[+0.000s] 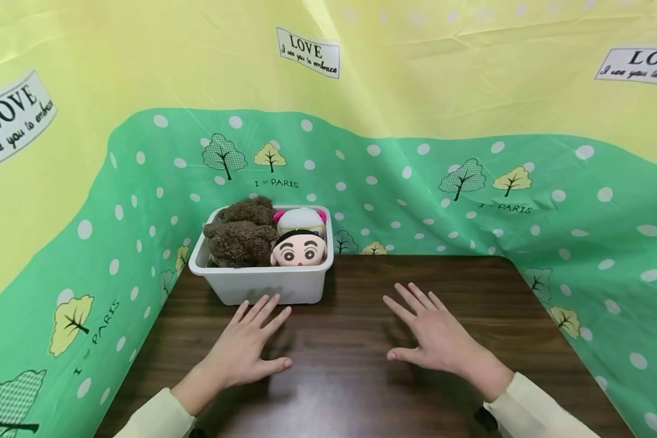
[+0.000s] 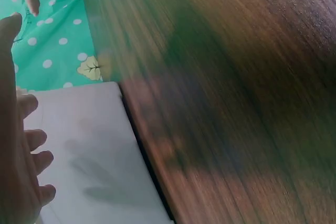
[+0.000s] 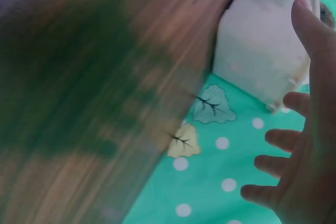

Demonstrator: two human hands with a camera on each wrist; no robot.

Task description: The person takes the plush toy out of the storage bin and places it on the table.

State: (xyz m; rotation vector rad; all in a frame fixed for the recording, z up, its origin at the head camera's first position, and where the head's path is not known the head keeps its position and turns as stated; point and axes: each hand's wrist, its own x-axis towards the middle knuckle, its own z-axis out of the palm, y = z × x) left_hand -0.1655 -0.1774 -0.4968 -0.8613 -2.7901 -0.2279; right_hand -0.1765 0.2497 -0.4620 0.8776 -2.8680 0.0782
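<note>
Pale sleeves framing near edge. Left grip showing fingers spread, holding nothing, near white bin; right grip likewise over worktop. Brown plush, cartoon-face toy, white toy sitting inside bin. I'm judging ready stage; reaching toys would be calling for clearing rim.

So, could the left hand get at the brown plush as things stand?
Probably yes: the left hand is empty, just in front of the white bin, whose open top leaves the brown plush exposed; it would likely need to rise over the bin's front side.
</note>
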